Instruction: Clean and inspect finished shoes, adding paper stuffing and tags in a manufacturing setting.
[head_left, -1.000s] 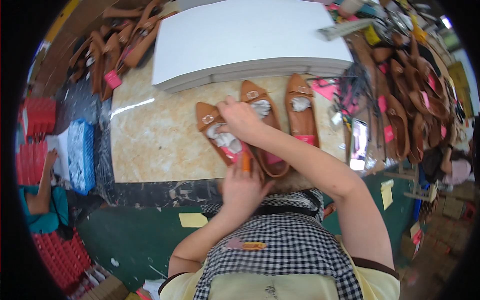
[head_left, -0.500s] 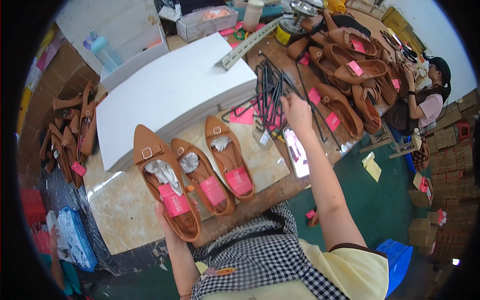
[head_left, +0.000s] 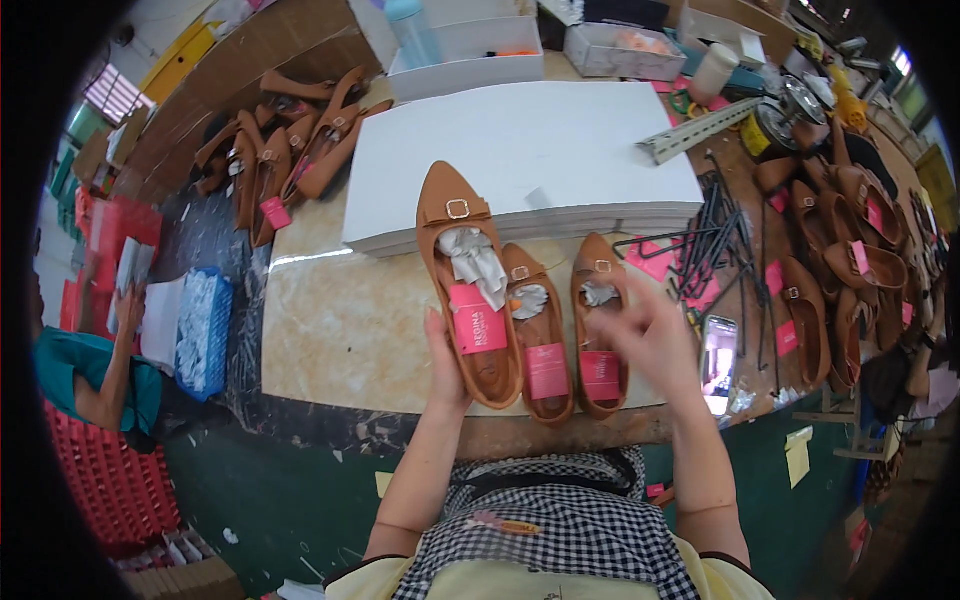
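Note:
A tan pointed flat shoe with a square buckle, crumpled white paper and a pink tag is in my left hand, gripped by its side near the heel. To its right, two similar shoes lie on the tabletop, a middle shoe and a right shoe, each with paper in the toe and a pink tag. Blurred by motion, my right hand hovers over the right shoe's edge; whether anything is between its fingers is not clear. Several black bent rods lie beyond it to the right.
Behind the shoes lies a thick stack of white sheets with a metal angle bar on it. A phone rests at the right. Shoe piles flank both sides. A co-worker in a teal sleeve handles something beside a blue basket.
My right hand has moved left from the black rods to the right shoe. My left hand still holds its shoe. The view has turned left, showing more of the co-worker there.

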